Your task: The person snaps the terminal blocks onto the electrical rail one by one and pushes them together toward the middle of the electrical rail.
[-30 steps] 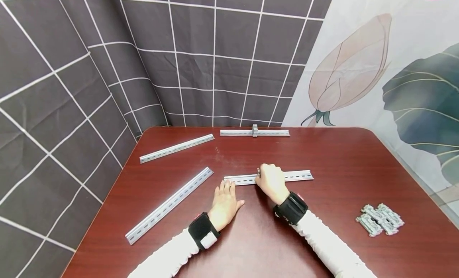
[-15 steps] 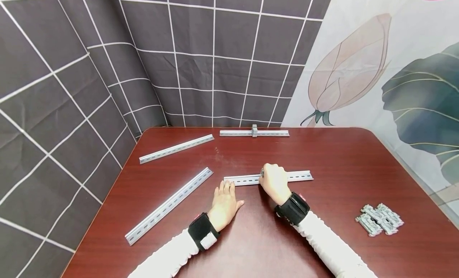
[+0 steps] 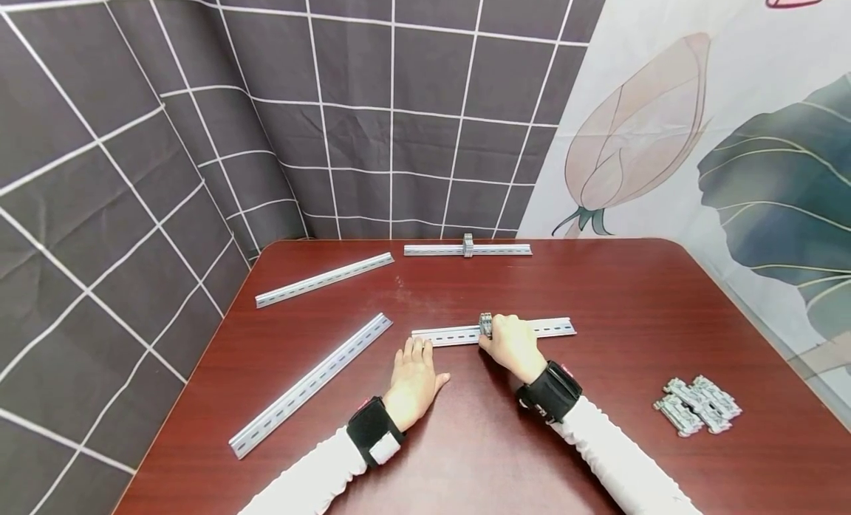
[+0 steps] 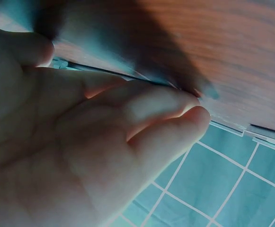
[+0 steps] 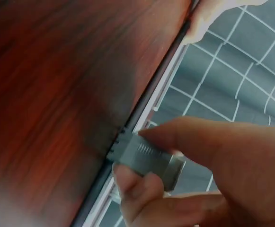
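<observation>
A slotted metal DIN rail (image 3: 455,336) lies crosswise in the middle of the table. My left hand (image 3: 412,386) is spread flat, its straight fingertips resting on the rail's left end. In the left wrist view, the fingers (image 4: 161,127) of that hand stretch out side by side along the tabletop. On the rail, right of its middle-left part, a grey terminal block (image 3: 486,324) stands upright. My right hand (image 3: 513,346) pinches this block between thumb and curled fingers; the right wrist view shows the block (image 5: 144,156) seated against the rail's edge.
At the back, another rail (image 3: 432,250) carries a small grey block (image 3: 468,245). Two bare rails lie slanted on the left, one farther (image 3: 324,279) and one nearer (image 3: 311,384). Several grey-green terminal modules (image 3: 698,406) lie together at the right. Cloth (image 3: 352,145) hangs behind the table.
My right hand has shifted slightly right along the rail with the block, and more of the block now shows beside it. The left hand stays in place. The head view has tilted a little.
</observation>
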`<action>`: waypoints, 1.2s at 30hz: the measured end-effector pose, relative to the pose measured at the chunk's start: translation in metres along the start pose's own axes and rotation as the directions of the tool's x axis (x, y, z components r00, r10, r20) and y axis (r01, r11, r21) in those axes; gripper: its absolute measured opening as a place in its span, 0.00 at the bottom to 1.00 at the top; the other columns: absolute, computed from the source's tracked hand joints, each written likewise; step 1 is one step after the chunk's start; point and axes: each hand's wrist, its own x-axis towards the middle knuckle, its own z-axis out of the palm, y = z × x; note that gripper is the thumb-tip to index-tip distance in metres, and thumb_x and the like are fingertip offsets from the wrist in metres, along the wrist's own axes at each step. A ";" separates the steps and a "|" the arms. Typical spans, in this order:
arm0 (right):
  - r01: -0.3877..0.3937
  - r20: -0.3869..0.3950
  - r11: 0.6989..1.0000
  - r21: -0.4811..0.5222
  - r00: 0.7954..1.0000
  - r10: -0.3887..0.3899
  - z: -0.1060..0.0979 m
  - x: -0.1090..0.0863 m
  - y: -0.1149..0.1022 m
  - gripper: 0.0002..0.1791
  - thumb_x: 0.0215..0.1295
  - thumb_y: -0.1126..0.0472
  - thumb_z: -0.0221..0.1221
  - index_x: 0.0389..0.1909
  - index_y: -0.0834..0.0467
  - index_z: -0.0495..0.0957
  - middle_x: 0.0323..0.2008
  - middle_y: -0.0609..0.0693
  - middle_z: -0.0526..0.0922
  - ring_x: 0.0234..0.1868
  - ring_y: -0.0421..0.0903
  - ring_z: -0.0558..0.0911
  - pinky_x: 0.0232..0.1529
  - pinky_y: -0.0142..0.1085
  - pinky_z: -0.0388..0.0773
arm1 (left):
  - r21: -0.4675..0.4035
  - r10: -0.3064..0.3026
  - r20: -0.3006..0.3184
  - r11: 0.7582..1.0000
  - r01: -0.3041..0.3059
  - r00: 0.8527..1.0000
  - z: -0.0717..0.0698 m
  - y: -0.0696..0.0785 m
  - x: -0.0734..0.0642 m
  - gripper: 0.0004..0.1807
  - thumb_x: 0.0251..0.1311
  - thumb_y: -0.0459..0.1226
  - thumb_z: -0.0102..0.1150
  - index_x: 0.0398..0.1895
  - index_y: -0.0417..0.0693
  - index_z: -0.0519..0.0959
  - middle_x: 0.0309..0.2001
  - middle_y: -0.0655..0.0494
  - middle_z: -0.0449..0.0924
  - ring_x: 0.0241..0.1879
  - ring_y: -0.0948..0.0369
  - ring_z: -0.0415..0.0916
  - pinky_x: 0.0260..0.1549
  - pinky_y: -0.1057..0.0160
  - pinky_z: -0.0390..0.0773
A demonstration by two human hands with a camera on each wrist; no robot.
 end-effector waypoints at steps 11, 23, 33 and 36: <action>-0.035 0.134 0.998 0.050 0.991 0.028 -0.016 0.001 0.013 0.23 0.54 0.46 0.66 0.15 0.59 0.72 0.18 0.57 0.78 0.21 0.55 0.80 0.19 0.47 0.74 | 0.010 0.037 0.044 0.999 -0.038 0.998 -0.003 -0.004 0.009 0.36 0.59 0.56 0.58 0.61 0.37 0.72 0.60 0.45 0.75 0.62 0.52 0.71 0.56 0.55 0.71; 0.067 0.491 0.993 -0.094 0.871 -0.012 -0.040 -0.030 0.073 0.49 0.62 0.36 0.57 0.67 0.74 0.58 0.67 0.73 0.62 0.69 0.68 0.61 0.63 0.66 0.57 | -0.066 0.138 0.258 0.990 -0.125 0.956 -0.013 -0.008 0.019 0.44 0.63 0.60 0.51 0.67 0.29 0.63 0.66 0.37 0.66 0.67 0.47 0.65 0.62 0.54 0.68; 0.081 0.521 0.996 -0.045 0.852 -0.046 -0.034 -0.004 0.079 0.47 0.65 0.41 0.56 0.67 0.75 0.56 0.67 0.75 0.59 0.69 0.70 0.59 0.63 0.68 0.57 | -0.100 0.093 0.430 0.993 -0.055 0.898 -0.021 -0.011 0.050 0.47 0.63 0.62 0.50 0.68 0.30 0.60 0.69 0.38 0.62 0.70 0.47 0.60 0.65 0.51 0.65; 0.097 0.509 0.994 -0.045 0.859 -0.060 -0.033 0.004 0.079 0.46 0.64 0.42 0.58 0.65 0.75 0.58 0.65 0.74 0.62 0.67 0.70 0.62 0.61 0.66 0.60 | -0.079 0.086 0.450 0.995 -0.056 0.889 -0.021 -0.013 0.059 0.46 0.63 0.62 0.48 0.67 0.29 0.63 0.69 0.37 0.62 0.70 0.47 0.60 0.65 0.50 0.65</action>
